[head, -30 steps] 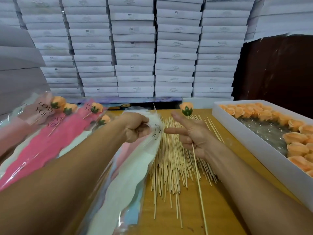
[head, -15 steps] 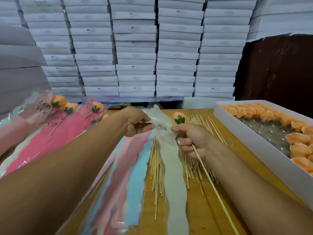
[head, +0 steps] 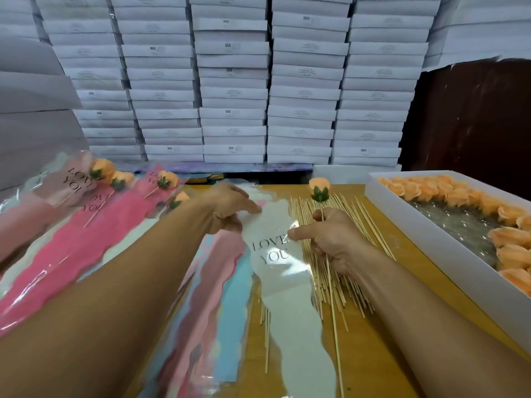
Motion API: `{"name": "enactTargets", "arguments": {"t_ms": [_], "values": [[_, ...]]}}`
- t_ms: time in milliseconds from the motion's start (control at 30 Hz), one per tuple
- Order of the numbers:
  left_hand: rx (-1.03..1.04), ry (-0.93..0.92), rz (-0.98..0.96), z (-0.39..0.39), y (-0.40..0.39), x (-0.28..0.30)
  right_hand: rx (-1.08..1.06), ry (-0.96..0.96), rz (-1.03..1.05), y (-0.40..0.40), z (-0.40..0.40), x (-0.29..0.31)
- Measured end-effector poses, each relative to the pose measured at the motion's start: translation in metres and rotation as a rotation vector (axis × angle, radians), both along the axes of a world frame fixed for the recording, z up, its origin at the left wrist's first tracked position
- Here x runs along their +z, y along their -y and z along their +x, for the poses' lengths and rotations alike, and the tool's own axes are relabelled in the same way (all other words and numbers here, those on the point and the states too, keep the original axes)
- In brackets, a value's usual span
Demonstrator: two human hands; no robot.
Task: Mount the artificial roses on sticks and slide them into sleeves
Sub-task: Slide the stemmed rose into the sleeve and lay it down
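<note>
My right hand [head: 330,237] grips a thin wooden stick [head: 333,320] topped by an orange rose [head: 319,188] with a green leaf base. The same hand's thumb presses the edge of a white "LOVE YOU" sleeve [head: 283,280] lying over the table. My left hand [head: 230,206] pinches that sleeve's upper left edge. A stack of pink, blue and white sleeves [head: 218,305] lies beneath and to its left. Loose sticks [head: 353,225] are spread under my right hand.
A white box [head: 448,254] of orange roses stands at the right. Finished sleeved roses [head: 94,214] are piled at the left. Stacked white cartons [head: 232,81] form a wall behind the wooden table [head: 373,354].
The white sleeve has been pulled off the stack and drawn toward me over the sticks. My right hand went from pointing to gripping the stick and pressing the sleeve with its thumb.
</note>
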State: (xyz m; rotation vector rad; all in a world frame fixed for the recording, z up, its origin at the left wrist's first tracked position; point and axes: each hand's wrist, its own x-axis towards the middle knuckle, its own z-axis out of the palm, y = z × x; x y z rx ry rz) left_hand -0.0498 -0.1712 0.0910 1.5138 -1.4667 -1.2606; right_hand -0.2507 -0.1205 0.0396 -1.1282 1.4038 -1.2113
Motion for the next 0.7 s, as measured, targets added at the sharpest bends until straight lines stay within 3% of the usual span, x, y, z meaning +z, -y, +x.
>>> {"name": "enactTargets", "arguments": {"t_ms": [333, 700], "values": [[-0.101, 0.144, -0.402, -0.017, -0.002, -0.02, 0.021, -0.073, 0.022, -0.003, -0.003, 0.007], [-0.227, 0.058, -0.496, 0.002, 0.002, -0.044, 0.088, -0.07, 0.07, -0.005, -0.002, 0.007]]}}
